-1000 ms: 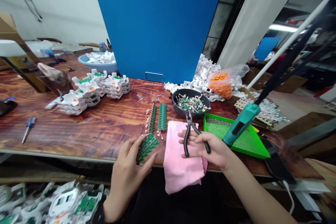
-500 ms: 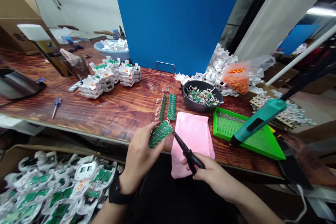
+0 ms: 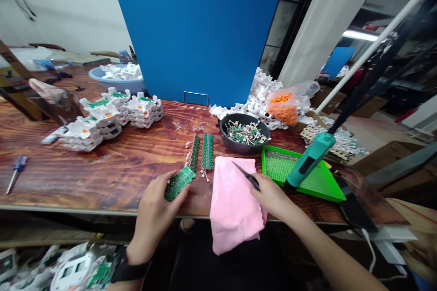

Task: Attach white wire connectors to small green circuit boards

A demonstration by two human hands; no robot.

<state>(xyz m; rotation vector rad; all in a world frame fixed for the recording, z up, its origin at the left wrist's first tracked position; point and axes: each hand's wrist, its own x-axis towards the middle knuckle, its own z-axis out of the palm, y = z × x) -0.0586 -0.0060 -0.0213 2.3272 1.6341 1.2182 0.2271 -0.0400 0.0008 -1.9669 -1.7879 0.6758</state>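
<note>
My left hand [image 3: 155, 211] is closed around a green circuit board panel [image 3: 178, 183], held tilted over the table's front edge. My right hand [image 3: 271, 193] grips black long-nose pliers [image 3: 246, 174] by the handles, which the fingers mostly hide. The pliers' narrow tip points up and left above a folded pink cloth [image 3: 235, 204], apart from the panel. Just beyond my left hand, two narrow board strips stand side by side: a darker strip [image 3: 194, 153] with white connectors along its left and a green strip [image 3: 207, 152]. White-ended wires [image 3: 205, 174] lie at its near end.
A dark bowl [image 3: 223, 138] of small wired boards stands behind the cloth. To the right are a green tray [image 3: 336, 194] and a hanging teal electric screwdriver [image 3: 310, 159]. Stacked white housings [image 3: 85, 134] and a small screwdriver [image 3: 16, 173] lie left. A blue panel [image 3: 198, 32] rises behind.
The pliers have moved away from the panel, rightward over the pink cloth. My left hand still holds the panel, now slightly apart from the strips. The view has turned right.
</note>
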